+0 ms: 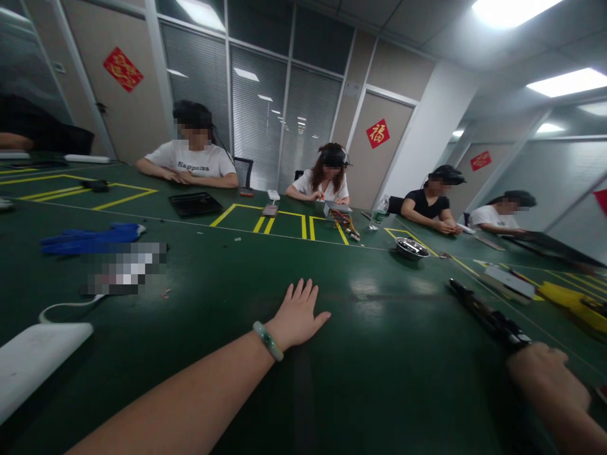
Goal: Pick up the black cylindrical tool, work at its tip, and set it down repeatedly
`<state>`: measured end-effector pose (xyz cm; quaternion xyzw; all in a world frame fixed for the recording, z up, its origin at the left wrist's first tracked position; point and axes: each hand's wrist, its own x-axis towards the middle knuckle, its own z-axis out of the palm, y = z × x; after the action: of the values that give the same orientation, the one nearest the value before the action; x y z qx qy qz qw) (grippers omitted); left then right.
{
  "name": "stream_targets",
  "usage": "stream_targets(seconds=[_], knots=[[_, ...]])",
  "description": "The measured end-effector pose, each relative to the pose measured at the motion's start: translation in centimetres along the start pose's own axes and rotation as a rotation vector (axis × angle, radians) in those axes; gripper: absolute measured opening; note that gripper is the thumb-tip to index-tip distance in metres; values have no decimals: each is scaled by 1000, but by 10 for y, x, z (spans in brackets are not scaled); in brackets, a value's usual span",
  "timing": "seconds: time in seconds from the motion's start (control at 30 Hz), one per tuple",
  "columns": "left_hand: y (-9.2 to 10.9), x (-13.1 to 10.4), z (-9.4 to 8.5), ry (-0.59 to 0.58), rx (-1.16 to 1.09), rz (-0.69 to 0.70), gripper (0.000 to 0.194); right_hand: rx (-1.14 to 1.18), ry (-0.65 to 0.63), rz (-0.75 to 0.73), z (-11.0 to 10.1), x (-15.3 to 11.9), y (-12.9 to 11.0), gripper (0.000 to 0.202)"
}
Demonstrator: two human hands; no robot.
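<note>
Palm down on the green table (227, 392), my left hand (297, 313) has its fingers spread and holds nothing; a green and white bangle (268, 341) circles its wrist. At the right edge of the view, my right hand (545, 373) is wrapped round the near end of a long black object (484, 311), which points away to the upper left. Motion blurs that hand a little, and what exactly the black object is cannot be made out.
Left: blue glove (90, 240), white power bank (38, 360) with a cable. Far side: black tray (195, 203), bottle (379, 213), wired metal box (336, 208), metal bowl (411, 248). Right: white box (508, 283), yellow item (571, 304). Several people sit opposite.
</note>
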<state>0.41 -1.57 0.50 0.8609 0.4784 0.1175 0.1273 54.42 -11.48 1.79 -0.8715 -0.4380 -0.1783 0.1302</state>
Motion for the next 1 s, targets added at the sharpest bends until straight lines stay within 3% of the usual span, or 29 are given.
stream_targets(seconds=[0.03,0.07,0.17,0.23,0.3,0.37,0.47,0.6,0.73,0.87,1.0], knots=[[0,0,0,4,0,2,80,-24,-58,56,-5,-5,-32,50],[-1,0,1,11,0,5,80,-5,-96,-19,-12,-15,-70,51],[-3,2,6,30,17,13,80,210,-39,-494,-40,-64,-193,51],[-5,4,12,56,60,11,77,374,-71,-806,-59,-104,-267,48],[-8,7,21,88,134,21,71,511,-124,-1039,-72,-141,-323,47],[-11,10,32,98,208,52,66,629,-216,-1241,-79,-170,-358,51],[-17,15,46,145,245,26,73,761,-349,-1379,-79,-191,-379,49],[-20,23,58,167,255,-17,77,796,-437,-1353,-78,-190,-377,46],[-21,27,63,169,270,-30,78,807,-443,-1344,-80,-186,-372,48],[-21,26,59,126,237,-35,77,813,-453,-1376,-79,-185,-371,51],[-17,15,41,39,234,-3,72,772,-432,-1406,-70,-172,-364,55]])
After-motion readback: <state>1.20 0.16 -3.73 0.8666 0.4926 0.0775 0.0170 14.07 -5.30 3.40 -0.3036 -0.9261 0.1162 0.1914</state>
